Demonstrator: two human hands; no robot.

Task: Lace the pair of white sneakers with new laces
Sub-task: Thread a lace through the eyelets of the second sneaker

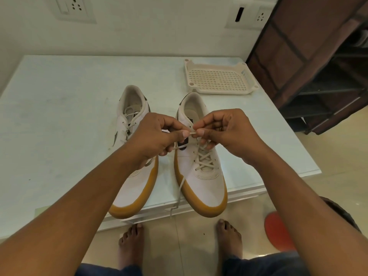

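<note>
Pinching lace (192, 133) above right sneaker (203, 176) overhanging table edge (249, 191)

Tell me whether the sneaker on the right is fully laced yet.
Cannot tell fully: the lace crosses the right sneaker's lower eyelets, but left hand and right hand, pinching it, hide the upper ones.
</note>
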